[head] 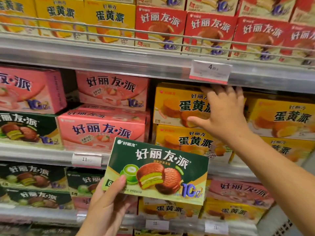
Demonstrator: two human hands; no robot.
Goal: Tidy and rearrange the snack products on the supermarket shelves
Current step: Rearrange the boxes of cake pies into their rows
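Green rectangular cardboard snack box (156, 171) pinched at its corner by left hand (109, 206); right hand (223, 113), fingers spread, against upper yellow cardboard box (177, 106).

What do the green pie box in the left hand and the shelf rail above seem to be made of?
Green rectangular pie box: printed cardboard, probably lightly glossy; flat faces, crisp edges. The left hand grips its corner. Grey wire shelf rail: likely painted or coated metal; thin straight rods.
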